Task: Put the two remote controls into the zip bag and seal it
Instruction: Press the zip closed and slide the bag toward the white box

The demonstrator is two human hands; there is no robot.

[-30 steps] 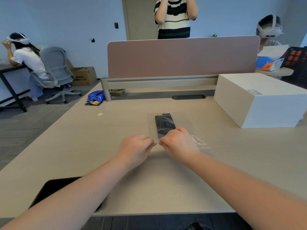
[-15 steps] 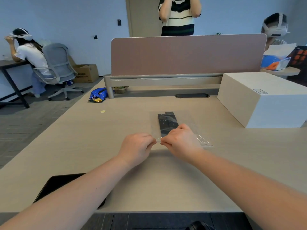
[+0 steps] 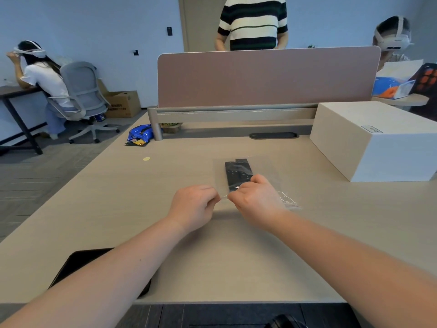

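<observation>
A clear zip bag (image 3: 264, 169) lies flat on the light wooden desk (image 3: 113, 200). Inside it are two black remote controls (image 3: 237, 175), side by side, one slightly farther back; their near ends are hidden behind my right hand. My left hand (image 3: 192, 205) pinches the bag's near edge at its left end. My right hand (image 3: 256, 198) pinches the same edge just to the right, the fingertips of both hands almost touching. A crinkled part of the bag's edge (image 3: 289, 201) sticks out to the right of my right hand.
A large white box (image 3: 376, 143) stands on the desk's right. A pink divider panel (image 3: 264, 76) closes the far side, with a person in a striped shirt behind it. A black flat object (image 3: 78, 263) lies at the near left edge. A blue packet (image 3: 139, 134) sits far left.
Both hands stay pinched on the bag's near edge; the camera view has shifted slightly. The bag and remotes have not visibly moved.
</observation>
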